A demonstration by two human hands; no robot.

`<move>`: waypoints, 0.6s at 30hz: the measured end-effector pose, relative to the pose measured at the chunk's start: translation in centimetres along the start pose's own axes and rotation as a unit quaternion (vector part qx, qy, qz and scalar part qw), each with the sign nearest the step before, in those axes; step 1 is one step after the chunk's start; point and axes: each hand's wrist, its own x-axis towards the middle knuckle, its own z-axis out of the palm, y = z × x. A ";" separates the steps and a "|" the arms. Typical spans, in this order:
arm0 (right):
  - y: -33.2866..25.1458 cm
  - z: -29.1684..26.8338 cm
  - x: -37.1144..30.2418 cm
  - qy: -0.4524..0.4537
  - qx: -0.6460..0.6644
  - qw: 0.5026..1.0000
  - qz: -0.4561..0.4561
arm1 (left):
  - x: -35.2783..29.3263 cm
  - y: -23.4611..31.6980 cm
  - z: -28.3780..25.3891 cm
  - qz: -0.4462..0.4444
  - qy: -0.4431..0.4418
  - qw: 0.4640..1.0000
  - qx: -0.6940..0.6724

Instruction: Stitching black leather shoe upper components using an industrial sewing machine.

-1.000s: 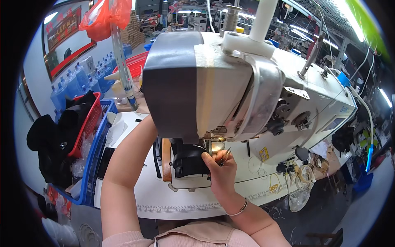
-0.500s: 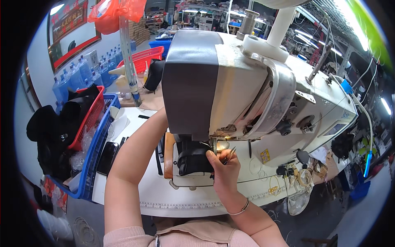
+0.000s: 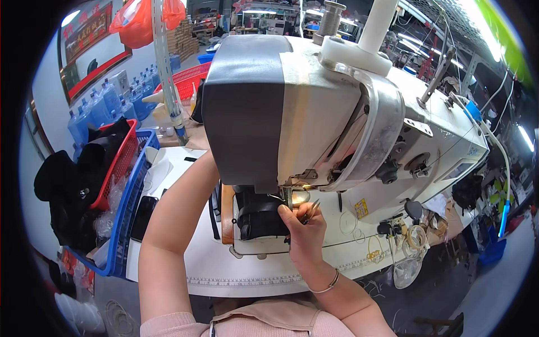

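A black fabric piece with a strap across it (image 3: 263, 218) lies under the needle area of a large sewing machine (image 3: 247, 123). My right hand (image 3: 306, 235) is closed at the piece's right edge, its thumb tip against the black material. Held in its curled fingers are small pointed metal snips (image 3: 310, 210), tips sticking up past the knuckles. My left forearm (image 3: 182, 224) reaches up and behind the machine's head, which hides the left hand and whatever it touches. Lamp light falls by the presser foot (image 3: 287, 195).
Left of the table, a blue crate (image 3: 120, 224) and a red basket (image 3: 124, 163) hold black pieces. A dark phone (image 3: 144, 216) lies near my left arm. A measuring tape strip (image 3: 241, 282) follows the table's front edge. Rolls of tape (image 3: 415, 236) hang at right.
My view has shifted slightly, so the machine's head appears larger and further left. The strap on the black piece bulges up a little more. My right hand keeps its grip on the snips.
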 end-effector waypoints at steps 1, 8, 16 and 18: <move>-0.1 0.3 -0.2 -0.005 0.002 1.000 0.002 | 0.2 0.2 -0.1 0.002 0.002 1.000 0.009; -0.7 0.6 -0.2 0.010 0.005 1.000 0.013 | 0.7 0.4 0.6 0.018 0.002 0.999 0.039; -0.4 0.8 -0.1 0.024 0.004 1.000 0.017 | -9.4 4.1 -1.5 0.051 -0.102 0.991 0.071; -0.2 0.8 -0.1 0.012 0.051 0.998 0.020 | -9.5 5.0 -1.0 0.088 -0.111 0.985 0.097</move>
